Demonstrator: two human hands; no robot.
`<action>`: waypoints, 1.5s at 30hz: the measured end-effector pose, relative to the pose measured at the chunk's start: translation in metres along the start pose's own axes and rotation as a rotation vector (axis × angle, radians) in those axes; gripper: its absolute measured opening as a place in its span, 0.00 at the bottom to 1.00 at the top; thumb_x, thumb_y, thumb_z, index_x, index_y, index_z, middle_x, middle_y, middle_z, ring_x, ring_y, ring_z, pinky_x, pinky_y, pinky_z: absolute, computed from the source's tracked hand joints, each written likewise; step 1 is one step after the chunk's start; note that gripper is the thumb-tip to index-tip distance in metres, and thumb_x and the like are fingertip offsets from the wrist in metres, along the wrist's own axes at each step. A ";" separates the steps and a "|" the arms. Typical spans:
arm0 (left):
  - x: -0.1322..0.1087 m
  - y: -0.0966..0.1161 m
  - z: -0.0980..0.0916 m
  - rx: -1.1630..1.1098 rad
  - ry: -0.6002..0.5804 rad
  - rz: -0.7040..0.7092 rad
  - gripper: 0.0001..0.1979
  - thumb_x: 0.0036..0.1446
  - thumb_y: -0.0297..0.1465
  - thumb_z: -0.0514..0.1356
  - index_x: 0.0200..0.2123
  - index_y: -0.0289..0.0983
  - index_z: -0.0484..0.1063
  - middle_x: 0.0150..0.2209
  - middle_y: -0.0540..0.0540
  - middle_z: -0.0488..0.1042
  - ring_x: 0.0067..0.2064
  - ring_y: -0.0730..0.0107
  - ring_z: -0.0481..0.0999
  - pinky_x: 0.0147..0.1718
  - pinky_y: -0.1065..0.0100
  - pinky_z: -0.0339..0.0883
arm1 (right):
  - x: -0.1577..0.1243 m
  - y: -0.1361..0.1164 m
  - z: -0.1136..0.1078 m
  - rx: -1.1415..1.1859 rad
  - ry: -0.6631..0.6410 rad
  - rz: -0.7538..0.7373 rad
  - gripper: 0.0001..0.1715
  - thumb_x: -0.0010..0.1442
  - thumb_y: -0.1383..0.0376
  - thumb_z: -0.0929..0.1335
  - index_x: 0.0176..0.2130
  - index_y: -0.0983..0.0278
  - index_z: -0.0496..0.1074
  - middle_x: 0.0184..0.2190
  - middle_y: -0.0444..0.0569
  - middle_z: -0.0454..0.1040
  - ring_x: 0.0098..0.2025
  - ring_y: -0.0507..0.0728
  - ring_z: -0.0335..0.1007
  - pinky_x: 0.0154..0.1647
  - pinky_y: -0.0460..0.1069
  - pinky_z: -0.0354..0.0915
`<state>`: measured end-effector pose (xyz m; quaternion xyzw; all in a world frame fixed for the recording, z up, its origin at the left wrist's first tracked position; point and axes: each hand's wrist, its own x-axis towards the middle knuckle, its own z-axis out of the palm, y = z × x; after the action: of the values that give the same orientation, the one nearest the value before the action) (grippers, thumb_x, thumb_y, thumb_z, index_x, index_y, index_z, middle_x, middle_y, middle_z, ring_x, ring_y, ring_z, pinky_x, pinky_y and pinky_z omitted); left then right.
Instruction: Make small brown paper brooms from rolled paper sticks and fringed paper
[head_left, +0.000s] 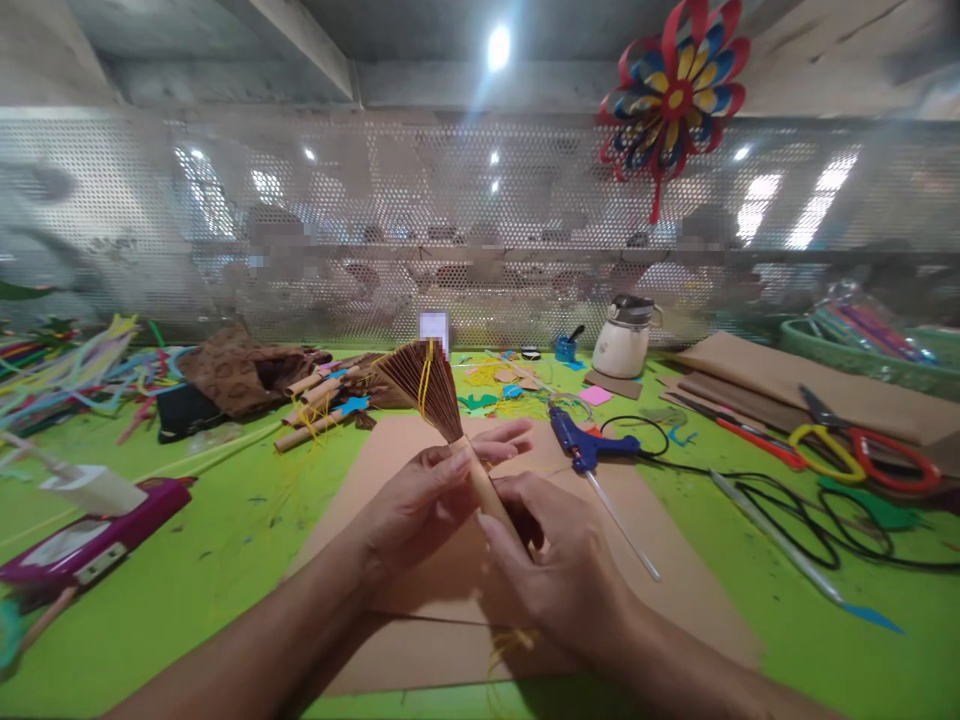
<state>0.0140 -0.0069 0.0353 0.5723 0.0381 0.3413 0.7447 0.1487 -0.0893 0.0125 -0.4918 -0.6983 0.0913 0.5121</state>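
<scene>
Both my hands hold a small handmade broom [427, 388], a fan of brown fibres with yellow strands on a rolled brown paper stick. My left hand [427, 495] pinches the stick just below the fan, fingers closed round it. My right hand [555, 560] grips the stick's lower end. They are above a sheet of brown cardboard [675, 560] lying on the green table [210, 560].
A blue glue gun [581, 440] with black cable lies right of my hands. Red and yellow scissors [862, 450] rest on brown paper at the right. Paper rolls [315, 405], pipe cleaners [67, 375], a pink phone [82, 540], a white pot [622, 340] and a hanging pinwheel [675, 95] are around.
</scene>
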 end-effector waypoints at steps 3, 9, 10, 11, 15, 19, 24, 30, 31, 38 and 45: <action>0.001 0.000 0.001 0.013 0.007 -0.008 0.13 0.59 0.38 0.58 0.40 0.39 0.79 0.62 0.42 0.61 0.64 0.48 0.55 0.60 0.48 0.44 | 0.001 -0.001 -0.001 0.010 -0.008 -0.008 0.11 0.57 0.70 0.65 0.42 0.65 0.70 0.30 0.48 0.73 0.28 0.53 0.66 0.29 0.47 0.61; 0.002 -0.003 0.000 0.015 0.055 0.020 0.12 0.60 0.37 0.57 0.42 0.40 0.78 0.62 0.44 0.61 0.64 0.50 0.55 0.60 0.48 0.45 | 0.005 -0.001 -0.005 0.027 0.040 -0.127 0.10 0.60 0.71 0.64 0.41 0.64 0.71 0.31 0.49 0.72 0.33 0.54 0.67 0.34 0.48 0.63; 0.002 -0.004 -0.001 0.015 0.055 0.021 0.13 0.60 0.37 0.57 0.42 0.40 0.78 0.62 0.44 0.61 0.63 0.50 0.56 0.60 0.48 0.46 | 0.005 -0.001 -0.005 0.020 0.055 -0.136 0.10 0.60 0.71 0.64 0.41 0.65 0.72 0.31 0.49 0.72 0.34 0.54 0.67 0.34 0.48 0.63; 0.002 -0.005 -0.001 0.015 0.052 0.022 0.13 0.60 0.37 0.57 0.42 0.40 0.78 0.62 0.44 0.61 0.63 0.50 0.56 0.60 0.48 0.46 | 0.005 0.000 -0.005 0.011 0.067 -0.145 0.10 0.59 0.71 0.64 0.42 0.65 0.72 0.31 0.49 0.71 0.33 0.54 0.66 0.34 0.48 0.63; 0.001 -0.008 -0.003 0.006 0.038 0.017 0.14 0.61 0.37 0.55 0.44 0.39 0.77 0.63 0.43 0.59 0.64 0.50 0.55 0.61 0.48 0.44 | 0.004 0.001 -0.004 -0.038 0.099 -0.158 0.10 0.59 0.72 0.65 0.40 0.65 0.73 0.29 0.47 0.70 0.31 0.54 0.65 0.32 0.48 0.63; 0.000 -0.010 -0.005 -0.011 0.028 -0.001 0.14 0.61 0.38 0.55 0.43 0.40 0.77 0.64 0.44 0.58 0.64 0.51 0.54 0.61 0.49 0.45 | 0.005 -0.001 -0.002 0.020 0.119 -0.092 0.08 0.56 0.71 0.67 0.38 0.65 0.73 0.27 0.46 0.70 0.28 0.52 0.63 0.29 0.47 0.62; 0.000 -0.011 -0.004 -0.005 0.053 -0.004 0.14 0.60 0.38 0.56 0.42 0.38 0.77 0.63 0.41 0.59 0.64 0.49 0.55 0.60 0.49 0.47 | 0.007 -0.003 0.001 0.192 0.079 0.002 0.06 0.58 0.69 0.66 0.36 0.65 0.74 0.26 0.46 0.73 0.26 0.51 0.67 0.26 0.46 0.63; 0.001 -0.020 -0.008 -0.017 0.112 -0.032 0.16 0.57 0.39 0.59 0.44 0.36 0.76 0.58 0.37 0.65 0.61 0.48 0.59 0.58 0.51 0.51 | 0.004 0.008 0.007 0.331 0.054 0.144 0.08 0.59 0.63 0.66 0.32 0.66 0.73 0.26 0.48 0.75 0.28 0.54 0.72 0.28 0.46 0.67; 0.002 -0.021 -0.010 -0.024 0.122 -0.028 0.17 0.57 0.40 0.59 0.46 0.36 0.75 0.56 0.36 0.67 0.59 0.49 0.61 0.57 0.51 0.52 | 0.004 0.010 0.007 0.330 0.055 0.157 0.09 0.59 0.63 0.66 0.33 0.66 0.73 0.25 0.48 0.75 0.27 0.54 0.71 0.27 0.46 0.66; 0.011 -0.012 -0.024 0.030 0.351 0.025 0.19 0.59 0.41 0.56 0.48 0.36 0.72 0.48 0.36 0.72 0.49 0.54 0.68 0.45 0.58 0.61 | 0.009 0.024 0.000 0.247 0.144 0.235 0.14 0.56 0.57 0.68 0.29 0.66 0.69 0.20 0.43 0.67 0.21 0.51 0.63 0.20 0.45 0.62; 0.010 0.006 -0.023 -0.057 0.531 0.126 0.36 0.56 0.36 0.61 0.64 0.47 0.47 0.49 0.42 0.71 0.42 0.61 0.74 0.45 0.59 0.63 | 0.013 0.030 -0.004 -0.019 0.028 0.162 0.11 0.56 0.60 0.67 0.27 0.65 0.67 0.19 0.42 0.66 0.21 0.51 0.61 0.22 0.45 0.58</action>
<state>0.0085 0.0190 0.0363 0.4429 0.1870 0.5260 0.7015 0.1700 -0.0663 0.0039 -0.5526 -0.6498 0.1191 0.5081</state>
